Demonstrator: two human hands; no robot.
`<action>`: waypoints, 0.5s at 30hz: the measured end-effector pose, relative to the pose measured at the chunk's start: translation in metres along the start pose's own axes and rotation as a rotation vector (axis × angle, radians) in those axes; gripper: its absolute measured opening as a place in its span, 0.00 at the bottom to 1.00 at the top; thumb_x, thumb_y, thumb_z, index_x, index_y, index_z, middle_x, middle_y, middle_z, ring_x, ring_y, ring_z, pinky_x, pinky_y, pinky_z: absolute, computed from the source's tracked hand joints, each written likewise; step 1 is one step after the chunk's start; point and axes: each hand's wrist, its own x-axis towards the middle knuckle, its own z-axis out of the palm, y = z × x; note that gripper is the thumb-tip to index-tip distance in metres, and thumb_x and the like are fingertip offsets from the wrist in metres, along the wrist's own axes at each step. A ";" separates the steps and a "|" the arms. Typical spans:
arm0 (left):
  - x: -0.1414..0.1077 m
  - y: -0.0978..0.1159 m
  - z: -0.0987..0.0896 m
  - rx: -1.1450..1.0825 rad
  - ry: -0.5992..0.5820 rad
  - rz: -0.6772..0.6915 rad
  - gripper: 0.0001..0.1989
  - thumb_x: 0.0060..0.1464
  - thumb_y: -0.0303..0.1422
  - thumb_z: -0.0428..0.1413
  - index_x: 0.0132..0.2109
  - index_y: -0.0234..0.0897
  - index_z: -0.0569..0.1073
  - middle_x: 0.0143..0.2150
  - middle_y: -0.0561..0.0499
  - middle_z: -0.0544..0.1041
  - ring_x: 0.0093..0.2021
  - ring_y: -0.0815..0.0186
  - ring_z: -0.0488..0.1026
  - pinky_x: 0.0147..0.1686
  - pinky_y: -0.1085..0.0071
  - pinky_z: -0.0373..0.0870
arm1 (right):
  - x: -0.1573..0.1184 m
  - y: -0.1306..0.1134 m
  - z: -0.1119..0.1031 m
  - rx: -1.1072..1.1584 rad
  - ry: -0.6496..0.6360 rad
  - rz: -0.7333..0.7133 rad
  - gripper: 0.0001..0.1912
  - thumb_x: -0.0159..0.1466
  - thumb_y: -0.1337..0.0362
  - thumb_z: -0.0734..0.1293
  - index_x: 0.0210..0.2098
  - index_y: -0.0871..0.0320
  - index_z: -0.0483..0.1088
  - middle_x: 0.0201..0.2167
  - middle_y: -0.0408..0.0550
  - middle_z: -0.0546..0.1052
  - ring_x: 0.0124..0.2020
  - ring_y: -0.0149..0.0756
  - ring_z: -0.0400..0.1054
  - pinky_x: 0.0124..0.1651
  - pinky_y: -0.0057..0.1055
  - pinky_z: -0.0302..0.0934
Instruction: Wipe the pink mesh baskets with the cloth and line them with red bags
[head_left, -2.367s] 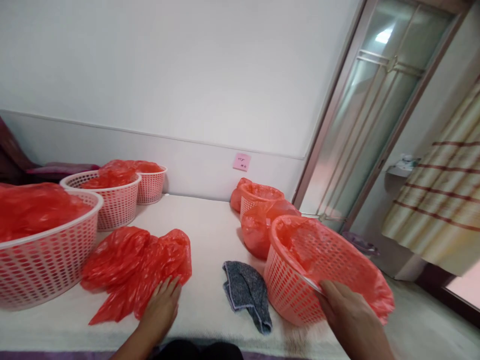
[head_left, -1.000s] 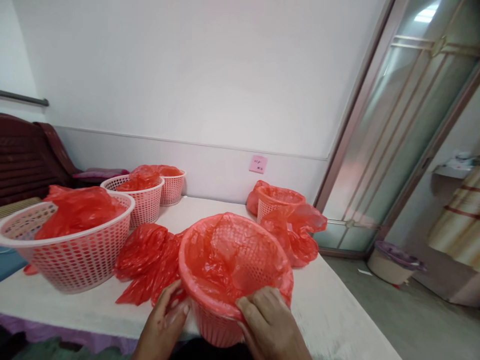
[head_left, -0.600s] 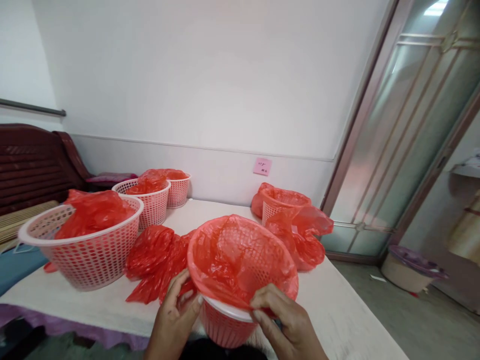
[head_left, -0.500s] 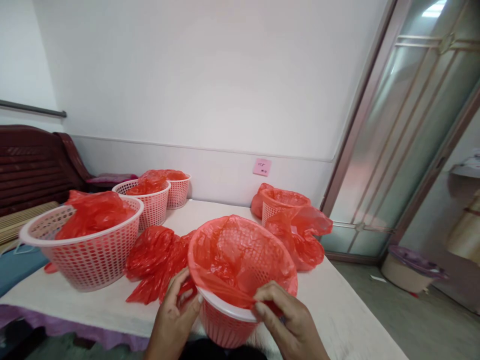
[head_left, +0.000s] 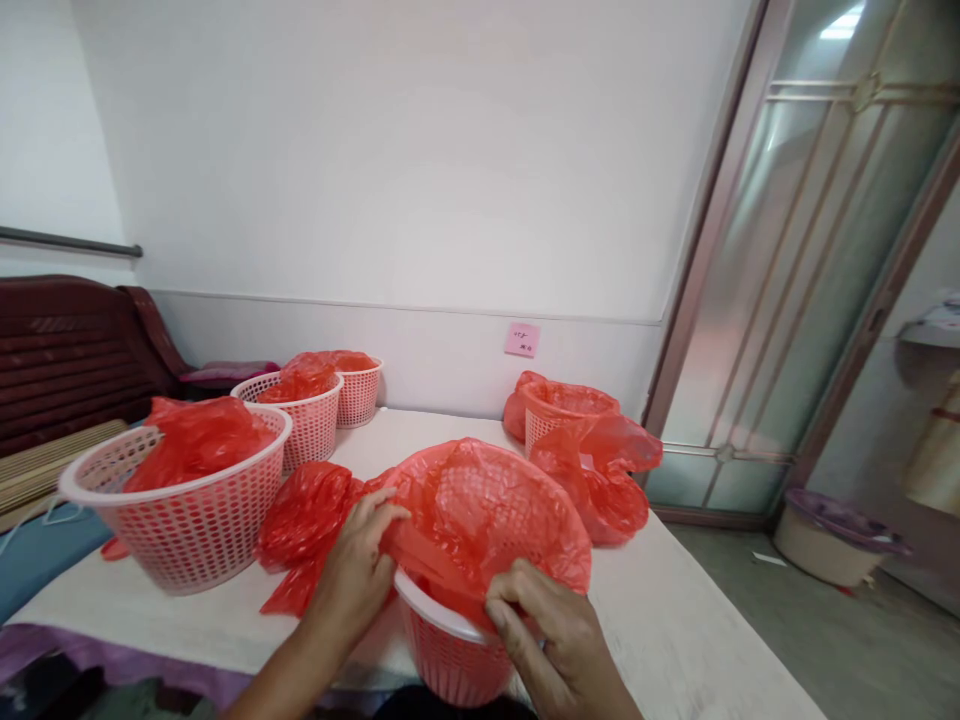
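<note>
A white perforated plastic basket (head_left: 459, 655) stands in front of me at the table's near edge. Lining it is a thin red plastic bag (head_left: 517, 490), folded over the far and right rim. Along the near side the white rim is bare, and the bag's edge stretches across just inside it. My right hand (head_left: 559, 635) is closed, pinching that edge at the near right. At the left rim, my left hand (head_left: 360, 565) has its fingers bent over the bag's edge; its thumb is mostly hidden. Crumpled red bags (head_left: 311, 520) lie just left of it.
Three white baskets, the nearest a large one (head_left: 187, 520), hold red bags on the left. Another lined basket (head_left: 570, 400) stands at the back right, with a loose red bag (head_left: 596, 475) before it. A pink note (head_left: 522, 340) is on the wall. A bin (head_left: 832, 540) stands on the floor.
My left hand has moved up and forward from the near left of the rim onto the bag's edge. My right hand has shifted slightly left, still pinching the bag.
</note>
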 end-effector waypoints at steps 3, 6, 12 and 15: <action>0.022 -0.019 -0.005 -0.018 0.037 0.008 0.15 0.51 0.26 0.46 0.41 0.39 0.73 0.53 0.45 0.71 0.57 0.57 0.64 0.61 0.52 0.57 | -0.011 0.013 -0.003 -0.228 -0.049 -0.079 0.08 0.67 0.70 0.56 0.34 0.56 0.64 0.26 0.43 0.69 0.28 0.32 0.63 0.32 0.27 0.57; 0.033 -0.035 -0.008 -0.044 0.063 -0.019 0.15 0.53 0.27 0.44 0.44 0.38 0.72 0.48 0.45 0.73 0.52 0.58 0.67 0.57 0.55 0.61 | -0.022 0.035 -0.013 -0.445 -0.030 -0.076 0.09 0.67 0.71 0.55 0.38 0.56 0.65 0.29 0.46 0.69 0.30 0.36 0.63 0.33 0.31 0.58; 0.038 -0.044 -0.007 -0.133 0.111 -0.141 0.13 0.60 0.36 0.42 0.39 0.39 0.70 0.32 0.52 0.73 0.36 0.62 0.72 0.39 0.66 0.67 | -0.039 0.082 -0.039 -0.710 0.104 0.055 0.06 0.67 0.64 0.58 0.37 0.55 0.66 0.31 0.47 0.69 0.33 0.40 0.65 0.36 0.36 0.61; 0.043 -0.037 -0.003 -0.198 0.125 -0.191 0.13 0.61 0.38 0.43 0.37 0.39 0.69 0.27 0.55 0.70 0.28 0.65 0.70 0.30 0.70 0.65 | -0.045 0.103 -0.049 -0.739 0.134 0.175 0.08 0.66 0.63 0.57 0.37 0.54 0.66 0.32 0.47 0.70 0.34 0.41 0.68 0.35 0.37 0.62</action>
